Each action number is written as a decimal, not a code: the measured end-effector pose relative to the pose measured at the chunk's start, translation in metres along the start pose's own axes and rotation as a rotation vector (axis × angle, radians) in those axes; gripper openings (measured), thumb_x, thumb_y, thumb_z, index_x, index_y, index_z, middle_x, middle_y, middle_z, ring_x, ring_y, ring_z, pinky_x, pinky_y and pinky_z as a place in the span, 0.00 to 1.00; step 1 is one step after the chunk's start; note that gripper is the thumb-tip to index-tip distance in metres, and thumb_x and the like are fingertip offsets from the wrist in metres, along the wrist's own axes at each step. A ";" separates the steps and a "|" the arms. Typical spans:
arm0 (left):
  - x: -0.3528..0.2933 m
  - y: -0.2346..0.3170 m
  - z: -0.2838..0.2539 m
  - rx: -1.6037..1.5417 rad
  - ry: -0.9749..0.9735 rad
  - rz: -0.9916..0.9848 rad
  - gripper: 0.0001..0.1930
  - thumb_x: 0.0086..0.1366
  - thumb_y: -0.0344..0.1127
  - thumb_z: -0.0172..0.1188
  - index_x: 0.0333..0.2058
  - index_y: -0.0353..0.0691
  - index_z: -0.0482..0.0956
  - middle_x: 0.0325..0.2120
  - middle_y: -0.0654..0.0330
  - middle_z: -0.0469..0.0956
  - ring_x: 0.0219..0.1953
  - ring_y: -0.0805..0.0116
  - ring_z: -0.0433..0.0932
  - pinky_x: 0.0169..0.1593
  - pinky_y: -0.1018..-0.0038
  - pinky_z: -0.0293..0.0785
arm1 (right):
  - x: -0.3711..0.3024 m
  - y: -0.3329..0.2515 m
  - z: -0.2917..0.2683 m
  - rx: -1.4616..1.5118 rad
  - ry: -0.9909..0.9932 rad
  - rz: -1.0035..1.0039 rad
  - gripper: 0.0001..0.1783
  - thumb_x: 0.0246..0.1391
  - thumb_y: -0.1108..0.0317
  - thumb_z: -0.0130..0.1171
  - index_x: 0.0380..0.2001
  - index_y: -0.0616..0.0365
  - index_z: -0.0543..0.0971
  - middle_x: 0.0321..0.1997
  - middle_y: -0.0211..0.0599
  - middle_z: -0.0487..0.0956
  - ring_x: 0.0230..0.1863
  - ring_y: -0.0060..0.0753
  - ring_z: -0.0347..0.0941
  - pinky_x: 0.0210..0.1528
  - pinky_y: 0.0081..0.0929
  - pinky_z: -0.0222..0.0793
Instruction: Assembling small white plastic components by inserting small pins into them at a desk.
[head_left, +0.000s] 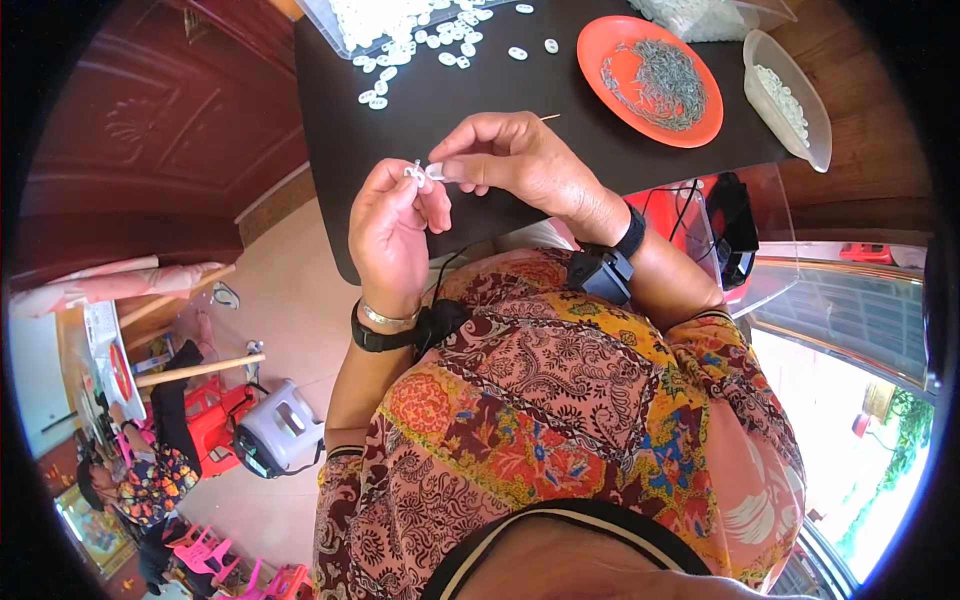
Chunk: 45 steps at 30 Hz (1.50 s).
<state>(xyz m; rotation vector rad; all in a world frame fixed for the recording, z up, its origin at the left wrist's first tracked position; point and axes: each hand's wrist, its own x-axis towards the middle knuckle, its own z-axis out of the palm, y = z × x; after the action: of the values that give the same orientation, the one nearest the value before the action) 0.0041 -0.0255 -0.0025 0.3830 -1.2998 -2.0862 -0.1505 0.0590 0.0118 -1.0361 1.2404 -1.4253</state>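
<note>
Over the near edge of the dark table (440, 120), my two hands meet. My left hand (388, 235) pinches a small white plastic piece (416, 172) with a thin part sticking up. Between thumb and forefinger, my right hand (535, 165) grips a small white oval piece (436, 172). The two white pieces are close together, and I cannot tell whether they join. Beyond the hands lie several loose white oval pieces (376, 100). An orange plate (594, 45) with many thin grey metal pins (672, 85) sits to the right.
A clear tray (318, 18) heaped with white pieces stands at the far left. At the right are a pale scoop-shaped dish (822, 130) of small white parts and a plastic bag (700, 20). A lilac case (280, 425) and another person (150, 490) are at lower left.
</note>
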 end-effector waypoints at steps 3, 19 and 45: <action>0.000 -0.002 0.001 -0.006 0.011 -0.005 0.08 0.64 0.35 0.46 0.30 0.36 0.69 0.19 0.60 0.70 0.20 0.74 0.69 0.25 0.80 0.61 | 0.000 0.002 0.004 0.011 -0.010 -0.024 0.10 0.52 0.68 0.62 0.38 0.59 0.80 0.30 0.25 0.79 0.30 0.13 0.69 0.34 0.15 0.65; -0.002 -0.005 0.001 0.034 0.066 0.017 0.09 0.64 0.35 0.46 0.31 0.36 0.70 0.22 0.58 0.74 0.21 0.75 0.69 0.26 0.81 0.62 | 0.002 0.015 0.006 -0.004 0.097 -0.071 0.08 0.55 0.69 0.58 0.36 0.60 0.81 0.26 0.24 0.77 0.27 0.12 0.68 0.31 0.14 0.66; -0.012 -0.006 0.010 0.385 0.184 -0.046 0.08 0.63 0.32 0.49 0.25 0.38 0.70 0.18 0.67 0.69 0.18 0.84 0.61 0.22 0.86 0.55 | -0.002 0.013 0.004 -0.035 0.137 -0.106 0.07 0.54 0.73 0.58 0.37 0.59 0.80 0.27 0.23 0.77 0.28 0.12 0.69 0.32 0.12 0.66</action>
<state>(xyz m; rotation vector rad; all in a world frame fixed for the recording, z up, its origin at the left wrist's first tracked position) 0.0055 -0.0087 -0.0038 0.7591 -1.5895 -1.7811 -0.1449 0.0597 -0.0003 -1.0555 1.3294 -1.5828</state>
